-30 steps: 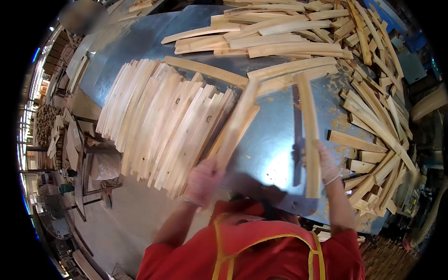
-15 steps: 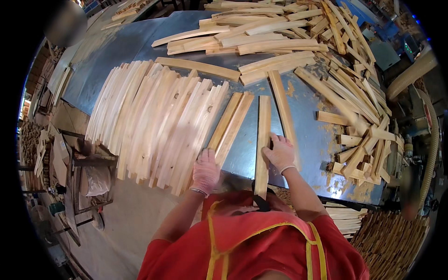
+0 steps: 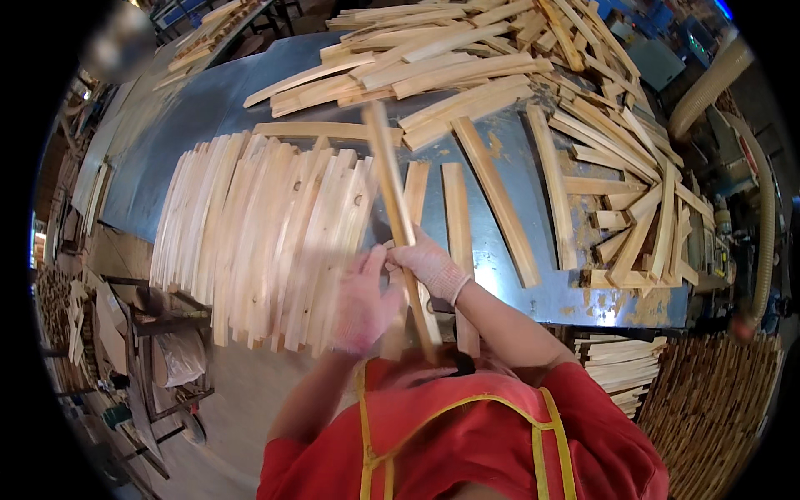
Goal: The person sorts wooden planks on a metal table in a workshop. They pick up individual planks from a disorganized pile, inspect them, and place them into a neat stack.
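Observation:
A narrow wooden strip (image 3: pixel 388 171) is gripped in my right hand (image 3: pixel 430 263), raised and slanting across the front of the table, slightly blurred. My right hand is gloved, its fingers wrapped round the strip's middle. Close by on the left, my gloved left hand (image 3: pixel 363 304) is smeared by motion, its fingers stretched out and apart near the strip. Partly behind the held strip lies another strip (image 3: pixel 417 187). To its right are a second strip (image 3: pixel 456 208) reaching toward my body, a third strip (image 3: pixel 497 204), and a further strip (image 3: pixel 550 187).
Side by side at left lies a row of pale strips (image 3: pixel 267 233), overhanging the metal table's (image 3: pixel 521 304) near edge. Loose wood piles (image 3: pixel 450 58) cover its far side and right side (image 3: pixel 646 208). A metal-framed stand (image 3: pixel 171 321) is below left; stacked strips (image 3: pixel 708 400) stand below right.
My right hand has moved left from one strip and now holds another, lifted from the pair. My left hand has come off that pair. The blurred strip at right has swung and lies still.

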Motion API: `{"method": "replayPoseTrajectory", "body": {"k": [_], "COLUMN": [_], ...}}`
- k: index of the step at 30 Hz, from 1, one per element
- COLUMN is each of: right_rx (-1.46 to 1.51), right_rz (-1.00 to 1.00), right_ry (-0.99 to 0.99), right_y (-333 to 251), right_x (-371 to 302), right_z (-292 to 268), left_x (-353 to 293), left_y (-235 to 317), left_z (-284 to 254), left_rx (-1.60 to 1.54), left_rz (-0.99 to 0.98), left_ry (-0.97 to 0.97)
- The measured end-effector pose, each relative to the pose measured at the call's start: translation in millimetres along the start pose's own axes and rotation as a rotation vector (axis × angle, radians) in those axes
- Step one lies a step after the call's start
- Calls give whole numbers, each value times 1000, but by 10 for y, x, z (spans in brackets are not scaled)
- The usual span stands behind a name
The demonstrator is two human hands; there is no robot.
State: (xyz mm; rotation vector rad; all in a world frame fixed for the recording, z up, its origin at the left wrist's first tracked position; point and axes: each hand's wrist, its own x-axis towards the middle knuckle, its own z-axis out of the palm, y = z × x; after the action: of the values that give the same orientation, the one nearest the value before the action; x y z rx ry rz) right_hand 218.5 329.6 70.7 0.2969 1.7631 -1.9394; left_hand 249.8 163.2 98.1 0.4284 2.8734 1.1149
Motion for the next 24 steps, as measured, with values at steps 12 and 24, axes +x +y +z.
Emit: {"method": "replayPoseTrajectory", "body": {"k": [12,24], "right_rx": [-1093,950], "right_rz": [-494,52], "right_ry": [681,-169], "right_y": [106,862], "right_x": [-4,-97], "right_z": [-1617,-2150], "left_x": [-74,-66], "left_y": [-1403,-734], "left_z": [-734,782], "left_rx": [531,369], "left_rz": [-403,-92], "left_ry": [-24,-69]}}
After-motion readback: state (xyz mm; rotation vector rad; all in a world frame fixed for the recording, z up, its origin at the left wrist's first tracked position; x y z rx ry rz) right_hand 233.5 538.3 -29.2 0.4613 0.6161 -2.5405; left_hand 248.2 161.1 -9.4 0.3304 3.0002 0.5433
